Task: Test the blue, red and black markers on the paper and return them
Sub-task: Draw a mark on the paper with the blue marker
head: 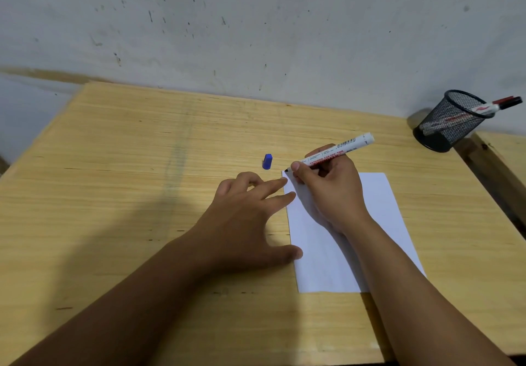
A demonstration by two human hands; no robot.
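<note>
Right hand (327,186) closed around an uncapped white marker (338,150), dark tip touching the far left corner of the paper (378,217), barrel slanting up and to the right. Left hand (247,217) open and flat, fingers spread, fingertips and thumb pressing on the paper's left edge. Blue cap (267,161) lying on the wooden table (128,166) just beyond the paper. Mesh cup (452,121) at the far right corner, holding two more markers (501,104), tilted rightward.
</note>
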